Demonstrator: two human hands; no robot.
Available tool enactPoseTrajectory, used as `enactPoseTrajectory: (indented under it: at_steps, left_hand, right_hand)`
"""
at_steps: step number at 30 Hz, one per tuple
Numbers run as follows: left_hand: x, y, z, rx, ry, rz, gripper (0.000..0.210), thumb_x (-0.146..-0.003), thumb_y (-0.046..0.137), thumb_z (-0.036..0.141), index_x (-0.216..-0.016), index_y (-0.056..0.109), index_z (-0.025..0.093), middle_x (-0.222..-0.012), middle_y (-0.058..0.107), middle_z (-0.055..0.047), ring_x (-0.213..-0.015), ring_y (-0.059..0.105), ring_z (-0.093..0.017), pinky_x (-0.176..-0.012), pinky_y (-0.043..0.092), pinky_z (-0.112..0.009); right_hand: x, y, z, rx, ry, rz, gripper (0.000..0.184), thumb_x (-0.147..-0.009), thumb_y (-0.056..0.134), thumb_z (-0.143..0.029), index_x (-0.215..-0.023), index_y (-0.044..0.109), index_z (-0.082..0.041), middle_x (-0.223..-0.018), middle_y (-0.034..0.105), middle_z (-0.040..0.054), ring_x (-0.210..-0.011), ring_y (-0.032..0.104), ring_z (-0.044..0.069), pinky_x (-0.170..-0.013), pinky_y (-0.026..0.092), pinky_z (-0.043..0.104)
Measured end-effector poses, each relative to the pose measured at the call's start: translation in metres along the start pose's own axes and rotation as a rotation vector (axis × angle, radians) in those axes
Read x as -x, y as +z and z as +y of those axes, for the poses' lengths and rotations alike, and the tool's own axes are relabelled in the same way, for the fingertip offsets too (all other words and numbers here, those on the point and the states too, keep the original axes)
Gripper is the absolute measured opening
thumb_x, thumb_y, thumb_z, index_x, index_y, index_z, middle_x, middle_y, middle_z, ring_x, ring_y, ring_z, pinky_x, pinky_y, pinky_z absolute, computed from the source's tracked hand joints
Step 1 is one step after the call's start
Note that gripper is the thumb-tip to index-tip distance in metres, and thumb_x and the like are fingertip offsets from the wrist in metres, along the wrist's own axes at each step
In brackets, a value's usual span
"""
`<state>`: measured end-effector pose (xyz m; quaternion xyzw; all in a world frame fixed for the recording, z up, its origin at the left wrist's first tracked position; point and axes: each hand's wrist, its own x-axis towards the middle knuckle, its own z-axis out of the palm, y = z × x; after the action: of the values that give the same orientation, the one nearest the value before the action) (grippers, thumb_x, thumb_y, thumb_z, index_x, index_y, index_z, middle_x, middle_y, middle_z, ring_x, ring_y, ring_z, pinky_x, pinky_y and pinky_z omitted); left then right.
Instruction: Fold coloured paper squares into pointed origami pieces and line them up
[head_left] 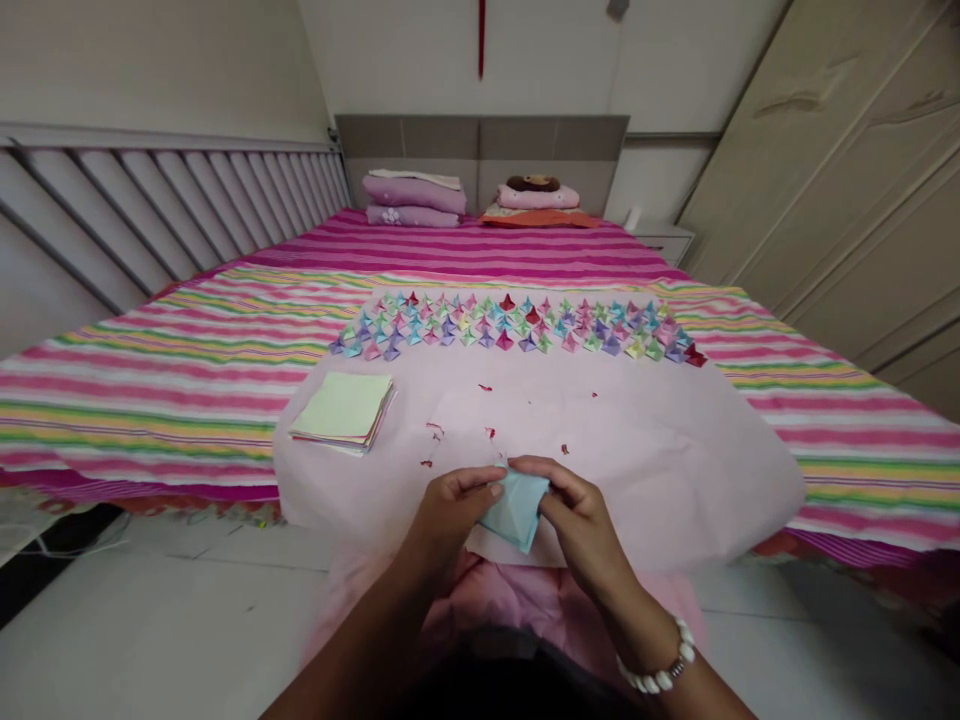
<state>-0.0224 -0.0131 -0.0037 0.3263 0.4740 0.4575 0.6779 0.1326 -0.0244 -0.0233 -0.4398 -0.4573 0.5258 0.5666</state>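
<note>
A light blue sheet of origami paper (516, 510), folded and creased, is held between both hands near the front edge of the bed. My left hand (459, 505) pinches its upper left side, thumb on top. On the right side, my right hand (574, 505) grips the paper with the fingers partly behind it. Beneath the hands lies a large pale pink sheet (637, 450). To the left on that sheet sits a stack of square papers (345, 408), light green on top. Small red scraps (490, 433) lie scattered just beyond my hands.
Rows of small folded paper pieces (506, 340) in many colours line the far part of the pink sheet. Folded bedding (416, 200) and a pillow stack (538, 197) rest by the headboard (555, 160). A slatted rail (187, 200) runs along the left; a wardrobe (840, 180) stands right.
</note>
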Motion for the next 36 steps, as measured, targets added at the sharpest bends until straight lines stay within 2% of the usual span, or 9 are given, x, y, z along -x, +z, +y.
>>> enactPoseTrajectory:
  at_steps: [2,5,9,14,16,19,23,31,36]
  left_hand:
    - [-0.001,0.002,-0.003,0.001,0.043,0.093,0.032,-0.054,0.084,0.024,-0.083,0.075,0.014,-0.071,0.074,-0.003,-0.064,0.062,-0.013,-0.063,0.046,-0.025]
    - [0.000,0.006,-0.005,0.011,0.111,0.149,0.031,-0.056,0.081,0.024,-0.085,0.072,0.015,-0.068,0.073,0.000,-0.065,0.063,-0.014,-0.063,0.048,-0.025]
    - [0.000,0.007,-0.007,0.005,0.140,0.131,0.033,-0.058,0.080,0.026,-0.086,0.068,0.015,-0.070,0.072,0.000,-0.067,0.065,-0.015,-0.064,0.050,-0.027]
    - [-0.007,-0.003,-0.007,-0.030,0.171,0.132,0.049,-0.056,0.083,0.028,-0.097,0.062,0.014,-0.075,0.071,-0.001,-0.067,0.066,-0.015,-0.065,0.051,-0.028]
    - [-0.008,-0.008,-0.006,-0.063,0.143,0.077,0.056,-0.056,0.084,0.027,-0.104,0.061,0.012,-0.075,0.071,-0.002,-0.067,0.065,-0.015,-0.065,0.050,-0.028]
    - [-0.004,-0.008,-0.007,-0.134,0.064,-0.096,0.042,-0.059,0.083,0.029,-0.093,0.068,0.011,-0.072,0.071,-0.003,-0.067,0.064,-0.015,-0.064,0.048,-0.026]
    - [0.006,0.000,-0.009,-0.065,0.019,-0.272,0.031,-0.062,0.082,0.029,-0.088,0.073,0.013,-0.083,0.075,-0.006,-0.082,0.068,-0.020,-0.081,0.050,-0.032]
    - [0.005,-0.001,-0.010,-0.073,0.131,-0.223,0.030,-0.068,0.078,0.028,-0.093,0.071,0.013,-0.085,0.075,-0.008,-0.087,0.070,-0.024,-0.085,0.051,-0.038]
    - [0.002,-0.011,-0.008,-0.357,0.416,0.000,0.057,-0.064,0.079,0.021,-0.118,0.061,0.018,-0.115,0.067,-0.012,-0.106,0.063,-0.027,-0.088,0.050,-0.038]
  right_hand:
    - [0.001,0.002,0.002,-0.143,0.098,0.041,0.030,-0.079,0.067,-0.032,-0.107,0.072,-0.026,-0.106,0.073,0.0053,-0.096,0.065,0.023,-0.082,0.050,0.036]
    - [0.005,0.008,0.006,-0.260,0.190,0.060,0.041,-0.076,0.070,-0.049,-0.107,0.070,-0.022,-0.095,0.074,0.0065,-0.080,0.066,0.021,-0.070,0.052,0.032]
    - [0.008,0.015,0.009,-0.193,0.233,0.006,0.040,-0.062,0.085,-0.039,-0.093,0.071,-0.019,-0.081,0.071,0.0031,-0.069,0.063,0.018,-0.062,0.053,0.029]
    - [0.002,0.010,0.003,-0.108,0.208,0.041,0.027,-0.059,0.086,-0.035,-0.075,0.072,-0.018,-0.066,0.067,0.0004,-0.057,0.057,0.014,-0.054,0.049,0.026]
    - [-0.003,0.004,-0.002,-0.081,0.168,0.085,0.025,-0.058,0.086,-0.032,-0.074,0.072,-0.018,-0.064,0.067,-0.0004,-0.054,0.054,0.012,-0.051,0.045,0.024]
    - [-0.009,-0.001,-0.009,-0.103,0.128,0.153,0.024,-0.056,0.086,-0.030,-0.073,0.073,-0.019,-0.063,0.066,-0.0012,-0.054,0.054,0.012,-0.052,0.044,0.024]
    - [-0.008,0.002,-0.014,-0.111,0.117,0.128,0.028,-0.057,0.086,-0.031,-0.078,0.074,-0.019,-0.070,0.070,0.0008,-0.059,0.058,0.014,-0.056,0.047,0.026]
    - [0.006,0.005,-0.008,0.030,0.079,0.003,0.021,-0.068,0.080,-0.034,-0.063,0.069,-0.018,-0.057,0.062,-0.0017,-0.055,0.055,0.013,-0.056,0.046,0.026]
    - [0.008,0.003,-0.012,0.093,0.030,-0.005,0.019,-0.074,0.076,-0.036,-0.073,0.071,-0.018,-0.054,0.064,-0.0003,-0.052,0.058,0.015,-0.055,0.047,0.027]
